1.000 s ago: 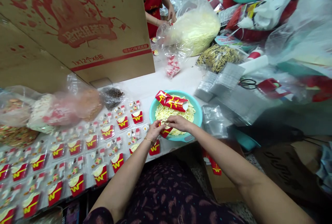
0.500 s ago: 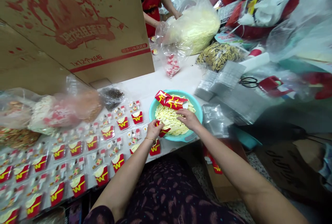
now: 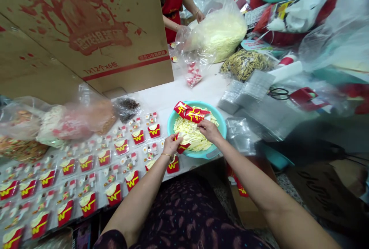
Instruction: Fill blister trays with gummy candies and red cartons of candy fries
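Observation:
A turquoise basin (image 3: 221, 118) full of pale yellow sticks like small toy fries (image 3: 198, 141) stands at the table's front edge. My left hand (image 3: 172, 144) is closed on a red fries carton (image 3: 183, 148) with yellow marks, held low over the basin's left side. Over the sticks, my right hand (image 3: 210, 130) has its thumb and fingers pinched together; whatever is between them is too small to make out. Several flattened red cartons (image 3: 191, 113) lie on the sticks at the back of the basin.
Rows of clear trays with filled red cartons (image 3: 138, 136) cover the table's left. Behind them stand bagged small pieces (image 3: 127, 108) and a large cardboard box (image 3: 123, 29). Clear plastic packs (image 3: 240, 133) lie right of the basin. Across the table, another person's hand (image 3: 199, 15) touches a big bag (image 3: 221, 41).
My right hand's fingers have drawn together into a pinch over the sticks. My left hand stays on the carton. The whole view has shifted slightly.

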Tool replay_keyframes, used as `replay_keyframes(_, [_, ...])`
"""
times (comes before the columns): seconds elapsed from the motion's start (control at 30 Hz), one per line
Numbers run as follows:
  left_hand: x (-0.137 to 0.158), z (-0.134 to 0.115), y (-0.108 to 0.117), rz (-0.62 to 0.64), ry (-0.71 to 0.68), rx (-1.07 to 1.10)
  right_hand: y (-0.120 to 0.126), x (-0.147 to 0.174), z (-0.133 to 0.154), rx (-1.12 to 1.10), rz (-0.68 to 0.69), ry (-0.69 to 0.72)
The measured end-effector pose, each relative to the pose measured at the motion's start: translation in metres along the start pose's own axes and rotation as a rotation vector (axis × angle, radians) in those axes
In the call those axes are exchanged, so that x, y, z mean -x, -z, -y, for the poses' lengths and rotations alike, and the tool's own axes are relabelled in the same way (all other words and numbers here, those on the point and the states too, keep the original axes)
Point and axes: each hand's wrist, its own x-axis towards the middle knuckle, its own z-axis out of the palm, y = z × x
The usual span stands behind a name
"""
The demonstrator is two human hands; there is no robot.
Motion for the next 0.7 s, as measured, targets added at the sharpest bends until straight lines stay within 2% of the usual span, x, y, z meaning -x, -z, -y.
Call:
replay_keyframes(0.13, [0.006,-0.010,-0.003,0.072,0.052,0.103,-0.001,0.004,0.008,-0.051,0.073,0.001])
replay_keyframes(0.23, [0.013,-0.015,-0.006,0.161,0.073,0.209,-0.009,0.010,0.015,-0.125,0.171,-0.131])
replay_keyframes(0.3, [0.016,-0.015,-0.006,0.213,0.042,0.220,-0.012,0.014,0.016,-0.144,0.158,-0.198])
replay_keyframes(0.5, [0.018,-0.007,-0.003,0.194,-0.070,0.107,-0.008,0.014,0.027,-0.071,0.072,0.000])
replay_keyframes(0.57, [0.019,-0.005,-0.003,0.202,-0.091,0.098,-0.011,0.013,0.035,-0.022,0.108,0.021])
replay_keyframes(0.7, [0.022,0.001,-0.005,0.176,-0.128,0.075,-0.023,0.014,0.045,0.030,0.273,0.083])
